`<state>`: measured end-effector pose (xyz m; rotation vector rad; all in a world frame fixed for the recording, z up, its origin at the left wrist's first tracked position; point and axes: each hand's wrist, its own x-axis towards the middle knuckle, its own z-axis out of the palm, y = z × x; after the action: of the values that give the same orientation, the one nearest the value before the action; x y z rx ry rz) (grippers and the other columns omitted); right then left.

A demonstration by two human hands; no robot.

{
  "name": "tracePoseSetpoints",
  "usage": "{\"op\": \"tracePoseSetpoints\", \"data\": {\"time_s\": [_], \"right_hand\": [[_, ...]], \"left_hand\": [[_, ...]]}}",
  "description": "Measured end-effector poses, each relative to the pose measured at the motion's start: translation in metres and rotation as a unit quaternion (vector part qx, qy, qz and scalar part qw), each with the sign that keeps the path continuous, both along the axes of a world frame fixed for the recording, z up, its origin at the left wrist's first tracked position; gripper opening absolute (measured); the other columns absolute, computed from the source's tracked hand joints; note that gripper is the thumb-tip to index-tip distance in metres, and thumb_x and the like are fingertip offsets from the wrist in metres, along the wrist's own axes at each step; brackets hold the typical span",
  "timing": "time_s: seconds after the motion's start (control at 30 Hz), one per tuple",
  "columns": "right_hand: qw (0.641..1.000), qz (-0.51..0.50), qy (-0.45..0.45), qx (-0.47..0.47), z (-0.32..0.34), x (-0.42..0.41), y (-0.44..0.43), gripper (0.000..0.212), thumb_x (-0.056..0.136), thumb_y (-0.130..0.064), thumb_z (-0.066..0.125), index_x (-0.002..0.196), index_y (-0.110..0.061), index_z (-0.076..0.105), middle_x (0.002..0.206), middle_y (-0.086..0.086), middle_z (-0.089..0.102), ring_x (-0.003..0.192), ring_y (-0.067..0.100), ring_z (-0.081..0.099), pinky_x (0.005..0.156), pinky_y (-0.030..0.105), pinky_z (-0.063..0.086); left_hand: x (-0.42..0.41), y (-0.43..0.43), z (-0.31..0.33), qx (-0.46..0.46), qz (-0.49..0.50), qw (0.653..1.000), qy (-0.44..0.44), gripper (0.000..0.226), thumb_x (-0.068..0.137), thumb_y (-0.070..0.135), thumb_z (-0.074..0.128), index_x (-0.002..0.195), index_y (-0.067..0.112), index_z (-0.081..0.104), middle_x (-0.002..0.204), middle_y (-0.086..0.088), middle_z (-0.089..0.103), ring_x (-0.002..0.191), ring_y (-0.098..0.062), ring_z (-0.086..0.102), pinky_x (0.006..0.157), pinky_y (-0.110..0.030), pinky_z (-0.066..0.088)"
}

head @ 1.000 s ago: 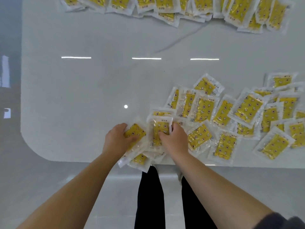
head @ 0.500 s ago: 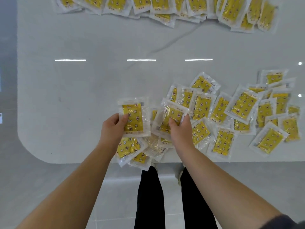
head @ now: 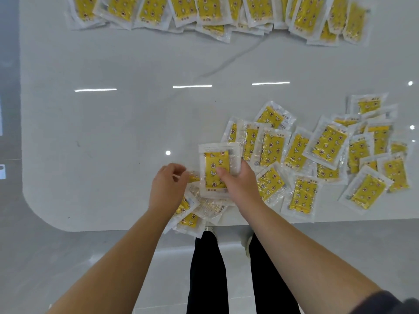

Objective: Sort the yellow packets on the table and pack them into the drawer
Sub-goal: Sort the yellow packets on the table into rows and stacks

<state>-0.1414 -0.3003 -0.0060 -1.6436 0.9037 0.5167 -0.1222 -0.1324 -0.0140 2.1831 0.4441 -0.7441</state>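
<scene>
Right hand (head: pixel 240 184): curled round one yellow packet, thumb laid across the printed front and fingers behind its right edge. Whether more packets sit behind the front one, I cannot tell.
Held packet (head: pixel 215 165): upright and face-on, lifted off the surface (head: pixel 113 137), just beside the left hand's fingertips.
Left hand (head: pixel 169 189): fingers loosely curled with nothing in them that I can see, close to the held packet's left edge but apart from it.
Small heap (head: pixel 192 219): a few packets lying crossed beneath both hands, some hanging over the near edge of the surface.
Scattered packets (head: pixel 326 146): a loose, overlapping spread off to the right of the right hand, lying at all angles.
Far row (head: pixel 204 12): packets laid side by side well beyond both hands, along the far edge.
Step in hand: looks like gathering packets into a squared stack in the right hand, with most of the sorting left to do.
Doing it well: I'd bring the next packet in the same way up, tap the edges level against the surface, and keep the thumb firm, as the clear wrappers look slippery.
Drawer: not in view from here, so what it contains cannot be told. No other container shows.
</scene>
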Motion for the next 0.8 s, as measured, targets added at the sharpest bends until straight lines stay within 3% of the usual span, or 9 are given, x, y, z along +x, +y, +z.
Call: {"op": "tracePoseSetpoints", "data": {"time_s": [0.17, 0.27, 0.4, 0.57, 0.67, 0.8], "right_hand": [[1.0, -0.027, 0.004, 0.004, -0.002, -0.004, -0.008, 0.031, 0.086, -0.03, 0.071, 0.113, -0.024, 0.058, 0.103, -0.01, 0.068, 0.091, 0.003, 0.064, 0.07, 0.021, 0.05], [1.0, -0.007, 0.009, 0.005, -0.003, -0.007, -0.008, 0.028, 0.087, -0.028, 0.07, 0.111, -0.025, 0.057, 0.102, -0.01, 0.068, 0.087, 0.0, 0.064, 0.062, 0.014, 0.045], [1.0, 0.004, 0.0, -0.001, -0.005, -0.009, -0.008, 0.029, 0.087, -0.026, 0.069, 0.113, -0.023, 0.056, 0.101, -0.009, 0.067, 0.084, 0.0, 0.064, 0.057, 0.008, 0.045], [1.0, 0.003, -0.017, -0.022, -0.01, -0.013, -0.008, 0.049, 0.086, -0.029, 0.07, 0.13, -0.02, 0.049, 0.115, -0.005, 0.066, 0.102, 0.01, 0.064, 0.091, 0.037, 0.053], [0.999, 0.01, -0.007, -0.03, -0.009, -0.015, -0.01, 0.07, 0.082, -0.039, 0.07, 0.142, -0.018, 0.039, 0.137, 0.002, 0.055, 0.12, 0.018, 0.057, 0.102, 0.047, 0.046], [0.999, 0.019, -0.007, -0.039, -0.006, -0.019, -0.017, 0.08, 0.076, -0.049, 0.069, 0.143, -0.02, 0.037, 0.14, 0.0, 0.053, 0.123, 0.019, 0.055, 0.103, 0.048, 0.045]], "left_hand": [[-0.032, 0.033, -0.006, 0.145, -0.195, 0.97, -0.022, 0.067, 0.076, 0.048, 0.072, 0.131, 0.022, 0.044, 0.126, 0.004, 0.045, 0.115, -0.017, 0.048, 0.097, -0.036, 0.044], [-0.04, 0.038, -0.01, 0.214, -0.257, 0.942, -0.024, 0.078, 0.075, 0.056, 0.069, 0.137, 0.025, 0.033, 0.13, 0.005, 0.043, 0.12, -0.018, 0.045, 0.099, -0.035, 0.038], [-0.038, 0.038, -0.016, 0.25, -0.254, 0.934, -0.011, 0.072, 0.073, 0.06, 0.069, 0.128, 0.024, 0.039, 0.121, 0.007, 0.049, 0.114, -0.016, 0.046, 0.096, -0.033, 0.034], [-0.029, 0.043, -0.017, 0.233, -0.22, 0.947, 0.019, 0.047, 0.074, 0.056, 0.07, 0.1, 0.023, 0.048, 0.096, 0.009, 0.051, 0.097, -0.016, 0.05, 0.089, -0.032, 0.032], [-0.025, 0.044, -0.008, 0.17, -0.176, 0.969, 0.031, 0.033, 0.08, 0.047, 0.07, 0.09, 0.024, 0.048, 0.077, 0.009, 0.057, 0.078, -0.016, 0.055, 0.082, -0.029, 0.034], [-0.015, 0.042, 0.01, 0.012, -0.127, 0.988, 0.083, 0.017, 0.08, 0.029, 0.075, 0.083, 0.018, 0.063, 0.078, 0.002, 0.065, 0.069, -0.015, 0.061, 0.059, -0.025, 0.051]]}}
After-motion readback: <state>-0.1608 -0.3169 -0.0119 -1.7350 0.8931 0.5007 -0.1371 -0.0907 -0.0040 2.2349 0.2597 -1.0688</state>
